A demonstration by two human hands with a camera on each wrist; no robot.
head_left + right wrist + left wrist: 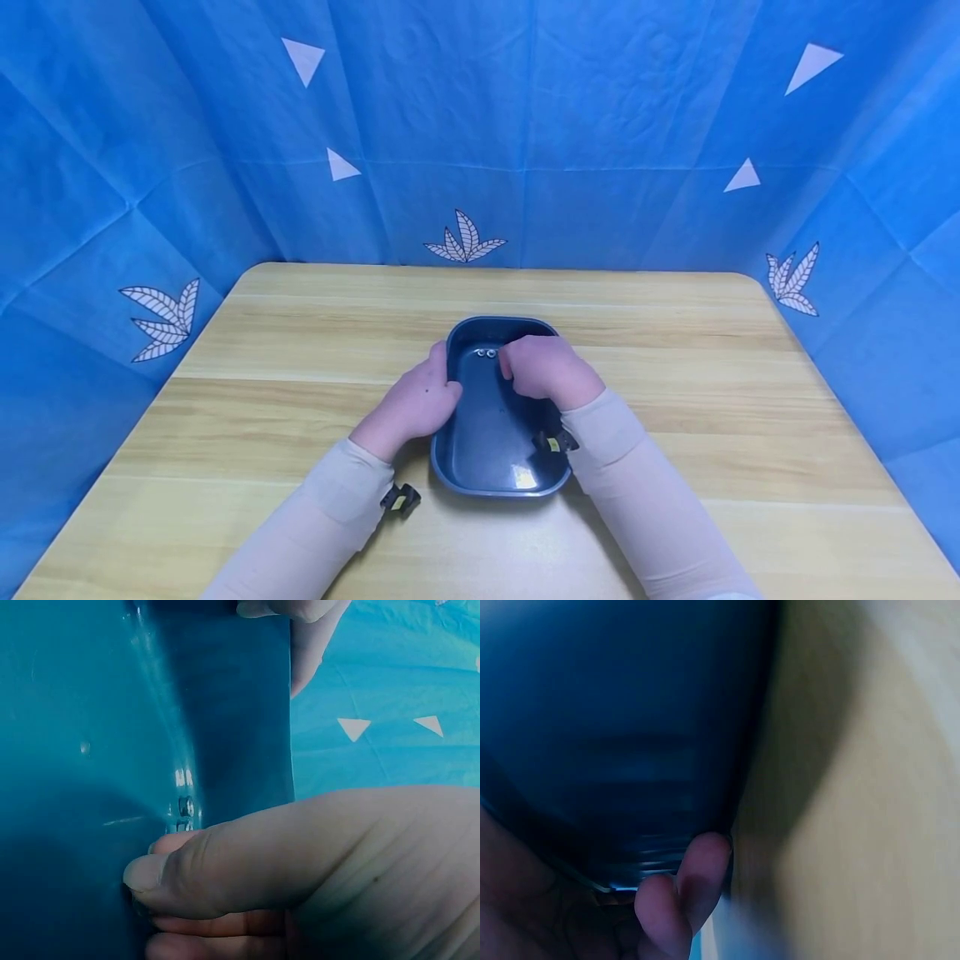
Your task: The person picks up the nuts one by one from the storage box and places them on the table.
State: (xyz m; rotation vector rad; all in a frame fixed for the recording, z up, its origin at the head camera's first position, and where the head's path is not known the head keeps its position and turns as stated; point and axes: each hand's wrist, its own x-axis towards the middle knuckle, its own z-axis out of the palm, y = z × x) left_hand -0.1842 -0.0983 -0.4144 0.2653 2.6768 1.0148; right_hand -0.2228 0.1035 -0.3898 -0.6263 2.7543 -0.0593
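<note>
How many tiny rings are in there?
2 visible: one silvery metal ring at the far end of the blue plastic tray, another beside it, nearer the right hand, which may hide more.

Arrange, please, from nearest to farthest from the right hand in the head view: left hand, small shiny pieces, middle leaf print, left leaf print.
1. Small shiny pieces: inside the tray, left of the right hand.
2. Left hand: at the tray's left side.
3. Middle leaf print: on the blue cloth behind the table.
4. Left leaf print: far left on the cloth.
</note>
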